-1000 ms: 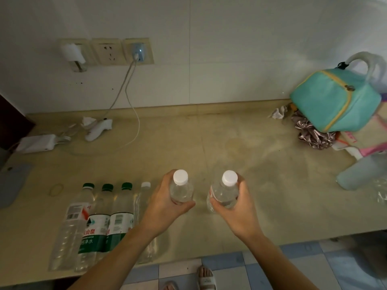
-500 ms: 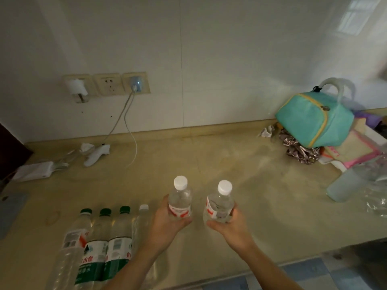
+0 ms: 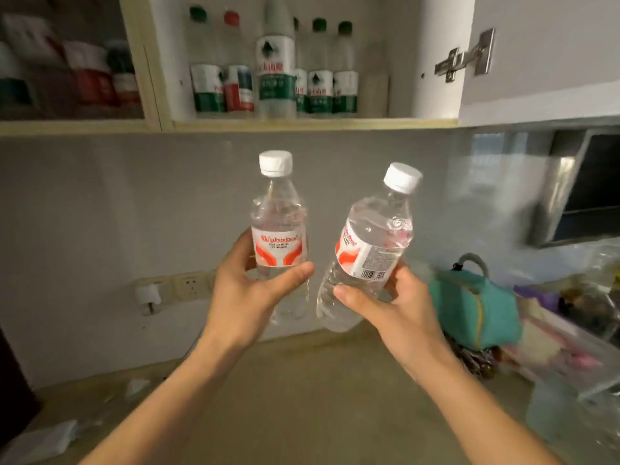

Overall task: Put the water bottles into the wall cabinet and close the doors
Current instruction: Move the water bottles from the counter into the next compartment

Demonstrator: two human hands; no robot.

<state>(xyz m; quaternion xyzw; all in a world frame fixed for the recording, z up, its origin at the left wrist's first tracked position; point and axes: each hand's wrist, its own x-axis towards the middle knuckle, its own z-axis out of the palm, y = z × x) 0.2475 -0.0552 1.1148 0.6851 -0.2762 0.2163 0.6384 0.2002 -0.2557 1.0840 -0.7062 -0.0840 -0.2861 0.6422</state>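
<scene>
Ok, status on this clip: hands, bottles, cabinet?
Left hand grips upright bottle. Right hand grips tilted bottle. Cabinet open, shelf part full, path clear.

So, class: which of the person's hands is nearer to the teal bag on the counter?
Right. The right hand, holding a tilted bottle, sits just left of the teal bag; the left hand is farther left, beyond it.

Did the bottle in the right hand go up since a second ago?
Yes. The clear plastic white-capped bottle in the right hand rose off the beige counter toward the open wall cabinet, now tilted.
</scene>
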